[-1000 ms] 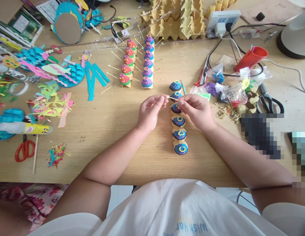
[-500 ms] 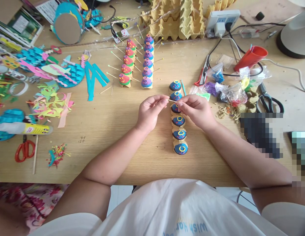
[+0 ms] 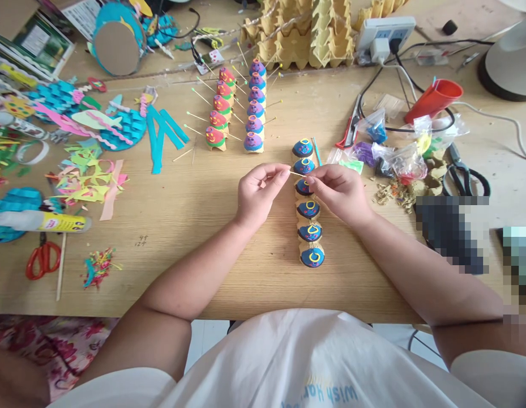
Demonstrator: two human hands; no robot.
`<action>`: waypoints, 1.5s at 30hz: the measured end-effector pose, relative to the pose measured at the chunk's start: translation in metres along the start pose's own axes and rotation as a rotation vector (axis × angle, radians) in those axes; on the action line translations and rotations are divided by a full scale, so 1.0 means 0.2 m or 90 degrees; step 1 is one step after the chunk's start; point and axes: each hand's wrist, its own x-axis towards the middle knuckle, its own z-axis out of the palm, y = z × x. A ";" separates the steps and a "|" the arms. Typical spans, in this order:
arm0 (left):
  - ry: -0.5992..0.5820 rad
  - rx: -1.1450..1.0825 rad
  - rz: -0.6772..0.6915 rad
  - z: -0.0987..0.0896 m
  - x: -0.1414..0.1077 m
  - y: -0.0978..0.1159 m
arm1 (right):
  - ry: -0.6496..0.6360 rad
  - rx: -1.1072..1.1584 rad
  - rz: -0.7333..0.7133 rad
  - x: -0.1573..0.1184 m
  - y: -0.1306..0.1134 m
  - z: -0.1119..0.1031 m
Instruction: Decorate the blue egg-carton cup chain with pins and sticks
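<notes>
Between my two hands a thin pale toothpick [image 3: 297, 174] is stretched, its ends hidden in the fingertips. My left hand [image 3: 259, 190] pinches one end; the thumb and forefinger of my right hand [image 3: 341, 190] pinch the other. Just beneath lies a row of egg-carton cups [image 3: 309, 209] painted blue, with yellow rings on top and small faces. The upper cups are partly covered by my right fingers. A narrow blue stick [image 3: 316, 151] lies beside the row's far end. Further back stand a red-and-green cup row [image 3: 221, 102] and a purple cup row [image 3: 255, 107], both with toothpicks poking out.
Scissors with orange handles [image 3: 42, 260], a glue bottle [image 3: 63, 222] and paper scraps [image 3: 90, 175] lie to the left. On the right are bagged clay [image 3: 402, 158], black scissors [image 3: 464, 175], a red cup [image 3: 436, 99] and a utility knife [image 3: 351, 127]. Egg cartons [image 3: 296, 34] sit behind.
My hands have barely moved and still pinch the toothpick. At the far left edge, part of another person's hand has come into view.
</notes>
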 end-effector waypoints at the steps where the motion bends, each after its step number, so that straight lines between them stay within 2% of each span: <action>1: 0.000 0.010 0.010 0.00 0.00 0.00 | 0.000 -0.014 -0.003 0.00 0.00 0.00; 6: 0.007 0.028 0.026 0.00 0.00 -0.01 | 0.000 -0.039 0.001 -0.01 0.00 0.00; 12: -0.014 -0.044 -0.073 0.00 -0.01 0.01 | 0.008 0.044 0.036 0.01 -0.02 0.00; 15: -0.021 -0.061 -0.087 0.00 0.00 0.01 | -0.003 0.071 0.051 0.01 -0.02 0.00; 28: -0.019 0.021 -0.004 0.00 0.00 0.00 | -0.049 0.137 0.066 0.02 0.00 0.01; 35: -0.037 0.009 -0.006 0.00 0.00 0.01 | -0.020 0.072 0.037 0.01 -0.01 0.00; 41: 0.004 0.005 -0.034 0.00 -0.01 0.00 | 0.002 -0.090 -0.047 -0.01 0.01 0.00; 45: 0.013 -0.009 -0.062 0.00 0.00 -0.01 | -0.002 -0.115 -0.048 -0.01 0.01 0.00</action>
